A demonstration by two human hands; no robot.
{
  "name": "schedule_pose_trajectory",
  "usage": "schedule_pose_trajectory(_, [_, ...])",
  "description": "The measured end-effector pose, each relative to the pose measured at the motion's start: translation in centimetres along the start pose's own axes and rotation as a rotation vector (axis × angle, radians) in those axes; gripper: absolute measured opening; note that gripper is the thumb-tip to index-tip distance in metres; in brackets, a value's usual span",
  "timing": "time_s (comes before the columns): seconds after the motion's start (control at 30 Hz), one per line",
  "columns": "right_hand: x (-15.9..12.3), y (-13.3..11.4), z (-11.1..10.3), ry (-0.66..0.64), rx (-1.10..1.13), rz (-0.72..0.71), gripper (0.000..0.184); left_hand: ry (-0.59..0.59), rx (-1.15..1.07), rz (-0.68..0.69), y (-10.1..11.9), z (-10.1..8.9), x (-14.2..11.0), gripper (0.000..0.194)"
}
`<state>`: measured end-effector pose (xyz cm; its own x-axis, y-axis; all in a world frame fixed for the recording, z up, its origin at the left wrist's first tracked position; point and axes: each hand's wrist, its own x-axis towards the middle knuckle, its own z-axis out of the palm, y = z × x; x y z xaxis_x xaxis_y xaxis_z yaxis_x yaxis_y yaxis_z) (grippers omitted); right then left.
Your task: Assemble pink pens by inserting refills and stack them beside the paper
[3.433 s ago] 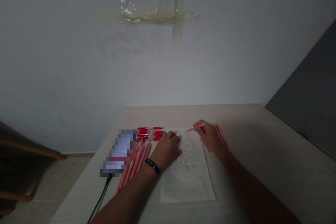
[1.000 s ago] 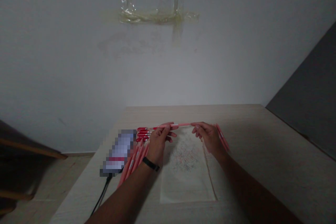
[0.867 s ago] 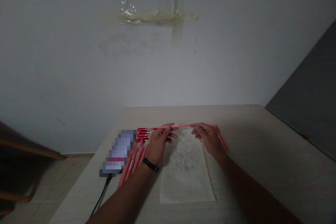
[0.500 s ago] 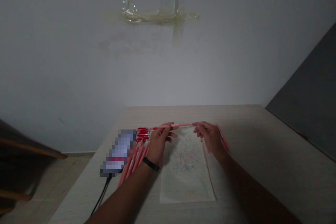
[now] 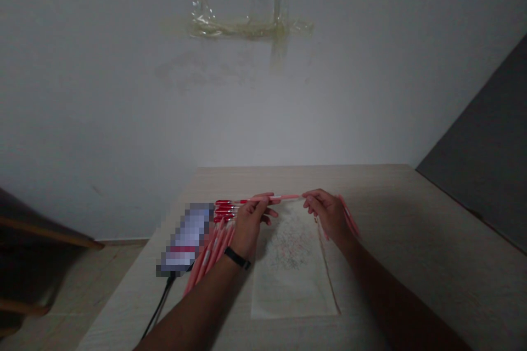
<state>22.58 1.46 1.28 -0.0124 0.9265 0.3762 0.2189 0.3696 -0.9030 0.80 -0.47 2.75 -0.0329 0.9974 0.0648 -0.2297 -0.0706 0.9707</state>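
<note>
My left hand [image 5: 250,218] holds a slim pink pen [image 5: 287,197] between thumb and fingers, level above the top of a paper pad [image 5: 288,290]. The pen's red end sticks out to the left and its narrow end points right. At that narrow end is my right hand [image 5: 327,213], its fingers curled and the fingertips pinched together. Whatever lies in that pinch is too small to make out. Red and black scribble marks cover the middle of the pad. Beside my left wrist lie several pink pens [image 5: 212,247], and several red pen ends [image 5: 223,211] stick out behind the hand.
A phone [image 5: 187,238], blurred out, lies left of the pens with a black cable [image 5: 158,307] running to the front. More pink pens [image 5: 349,214] lie beyond my right hand. The wooden table [image 5: 411,230] meets a wall [image 5: 329,93] with tape on it.
Both hands hold nearly the same pose. The right fingertips have shifted very slightly at the pen's narrow end.
</note>
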Motion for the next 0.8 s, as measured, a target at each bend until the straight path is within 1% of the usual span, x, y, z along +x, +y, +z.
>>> schedule_pose_trajectory(0.07, [-0.1,0.0,0.1,-0.021,-0.021,-0.01,0.021,-0.01,0.012,0.002,0.1,0.0,0.0,0.048])
schedule_pose_trajectory(0.17, [-0.3,-0.1,0.4,-0.054,-0.084,-0.041,0.021,-0.01,0.05,0.02,0.1,0.0,0.0,0.048])
schedule_pose_trajectory(0.27, [-0.6,-0.3,0.7,-0.071,-0.194,-0.126,0.024,-0.015,0.113,0.034,-0.2,0.0,-0.1,0.045])
schedule_pose_trajectory(0.37, [-1.0,-0.5,1.0,-0.13,-0.269,-0.218,0.028,-0.024,0.198,0.027,-0.3,0.1,-0.2,0.042])
schedule_pose_trajectory(0.47, [-1.3,-0.8,1.3,-0.198,-0.293,-0.264,0.021,-0.029,0.307,0.034,-0.3,0.3,-0.4,0.039])
schedule_pose_trajectory(0.57, [-1.5,-1.0,1.5,-0.26,-0.299,-0.271,0.009,-0.023,0.373,0.058,-0.2,0.4,-0.5,0.038])
schedule_pose_trajectory(0.63, [-1.5,-1.0,1.5,-0.293,-0.297,-0.263,0.004,-0.028,0.388,0.065,-0.3,0.3,-0.5,0.04])
schedule_pose_trajectory(0.7, [-1.6,-0.9,1.4,-0.315,-0.298,-0.252,0.005,-0.058,0.395,0.064,-0.4,0.2,-0.4,0.04])
schedule_pose_trajectory(0.8, [-1.5,-0.9,1.3,-0.329,-0.3,-0.228,0.008,-0.147,0.442,0.085,-0.5,0.1,-0.5,0.038])
